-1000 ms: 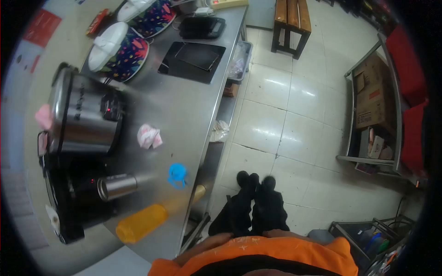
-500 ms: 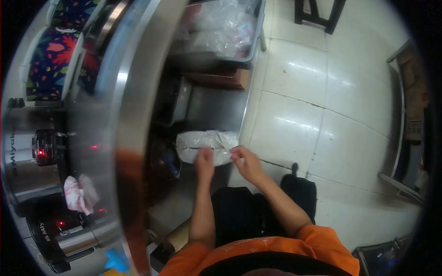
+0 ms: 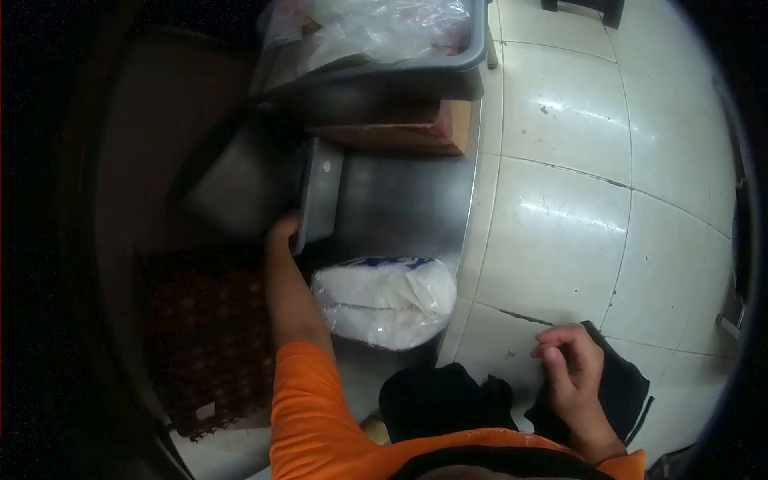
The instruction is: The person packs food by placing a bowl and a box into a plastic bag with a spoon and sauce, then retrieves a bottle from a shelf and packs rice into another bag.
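Observation:
Under the counter, my left hand (image 3: 286, 229) reaches to the lower end of a grey tray (image 3: 322, 188) that stands on its edge; its fingers are mostly hidden behind the tray's edge. A clear-wrapped white package (image 3: 386, 302) with blue print lies on the metal shelf (image 3: 400, 200), just right of my left forearm, touched by neither hand. My right hand (image 3: 572, 360) is held over my right knee at the lower right, its fingers loosely curled and apart, with nothing in them.
A grey bin (image 3: 384, 84) with clear plastic bags stands at the top, above a brown cardboard box (image 3: 400, 138). Dark red egg-tray-like stacks (image 3: 208, 344) are at the lower left. Pale floor tiles (image 3: 552, 224) spread to the right. A dark stool leg shows at the top right.
Both hands have left the white package. My left hand has moved deeper under the counter to the grey tray, my right hand out to the right. The view has moved lower and closer to the shelf.

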Available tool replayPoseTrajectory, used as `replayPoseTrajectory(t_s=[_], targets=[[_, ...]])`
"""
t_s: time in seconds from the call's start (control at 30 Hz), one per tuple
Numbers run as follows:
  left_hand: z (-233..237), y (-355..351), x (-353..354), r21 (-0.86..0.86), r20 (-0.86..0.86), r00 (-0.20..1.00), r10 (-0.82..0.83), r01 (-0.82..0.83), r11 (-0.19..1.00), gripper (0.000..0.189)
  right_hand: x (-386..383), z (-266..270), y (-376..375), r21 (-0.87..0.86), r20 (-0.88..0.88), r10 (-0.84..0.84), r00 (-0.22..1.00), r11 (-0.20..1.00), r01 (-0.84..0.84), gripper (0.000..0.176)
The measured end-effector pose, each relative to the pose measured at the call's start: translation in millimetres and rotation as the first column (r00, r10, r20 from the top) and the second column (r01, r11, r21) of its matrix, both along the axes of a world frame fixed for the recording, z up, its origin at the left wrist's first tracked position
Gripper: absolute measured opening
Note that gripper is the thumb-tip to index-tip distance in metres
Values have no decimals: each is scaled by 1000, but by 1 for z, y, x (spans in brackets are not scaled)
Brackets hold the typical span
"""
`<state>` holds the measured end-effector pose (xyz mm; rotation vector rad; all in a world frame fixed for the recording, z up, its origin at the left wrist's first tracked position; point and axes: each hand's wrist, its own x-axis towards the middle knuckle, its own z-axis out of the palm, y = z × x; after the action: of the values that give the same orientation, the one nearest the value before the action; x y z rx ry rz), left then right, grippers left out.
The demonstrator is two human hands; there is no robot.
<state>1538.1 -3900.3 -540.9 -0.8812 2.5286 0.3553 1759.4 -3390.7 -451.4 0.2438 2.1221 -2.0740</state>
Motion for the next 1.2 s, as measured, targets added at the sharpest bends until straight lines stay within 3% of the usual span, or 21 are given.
replayPoseTrajectory(t_s=[0.13,0.3,0.4,0.47,0.5,0.53,0.6,0.63,0.7,0.73,0.8,0.83,0.87,0.93,0.97,1.0,1.03,1.07,1.1,1.17,1.2], targets=[[-33,-31,-19,-111,215,974,-69,94,989,41,1,-4,-2,-105,56,-83,995,990,89,12],[-68,-60,-23,-301,168,971,-172,216,929,39,0,-6,-7,-87,90,-91,992,991,98,11],[-63,-61,-17,-390,-34,973,-230,199,899,37,1,-2,-10,-108,86,-80,993,990,89,11],[-51,-55,-6,-397,-275,936,-221,99,912,37,2,2,-13,-214,98,-48,994,974,68,13],[-28,-27,3,-336,-484,867,-120,-57,940,35,3,4,-15,-240,113,-13,994,970,40,14],[-26,-26,12,-332,-504,856,-115,-69,941,35,2,7,-16,-247,90,19,996,969,4,14],[-20,-21,28,-52,-817,576,34,-132,990,32,2,5,-17,-251,62,60,996,967,-43,15],[-4,-6,37,-37,-837,545,45,-139,990,32,3,1,-18,-240,25,65,998,969,-57,15],[46,47,63,-284,-838,500,-217,-60,957,30,3,-8,-21,-207,29,43,999,978,-36,15],[76,76,74,-264,-865,462,-198,-82,961,30,3,-10,-21,-179,19,86,996,980,-81,18],[129,125,98,226,-887,399,230,-57,972,31,-1,-10,-23,-25,-170,144,975,988,-150,28],[137,137,109,239,-899,365,245,-60,969,31,-5,-7,-25,115,-301,202,932,978,-175,39],[144,147,123,52,-957,283,58,-28,998,30,-12,-1,-29,134,-330,220,918,974,-185,39],[166,181,157,-119,-945,306,-116,9,993,26,-23,27,-37,312,-530,252,810,946,-89,64],[183,204,174,-98,-909,402,-106,41,994,23,-26,52,-37,334,-544,279,792,937,-101,64],[194,224,191,-81,-917,391,-82,19,997,23,-27,79,-38,336,-571,321,756,931,-142,71],[202,246,207,-24,-907,416,-69,112,993,18,-26,105,-39,339,-591,361,721,923,-185,78],[212,268,221,36,-896,440,-59,205,978,15,-23,132,-39,366,-611,346,712,921,-134,66],[226,290,233,98,-885,463,-52,296,950,12,-22,146,-31,386,-609,371,701,911,-147,66],[265,331,256,393,-814,560,154,336,856,10,-17,162,-8,244,-264,520,812,851,-465,42],[278,343,261,394,-805,578,132,355,848,10,-12,173,5,281,-252,488,836,863,-420,31]])
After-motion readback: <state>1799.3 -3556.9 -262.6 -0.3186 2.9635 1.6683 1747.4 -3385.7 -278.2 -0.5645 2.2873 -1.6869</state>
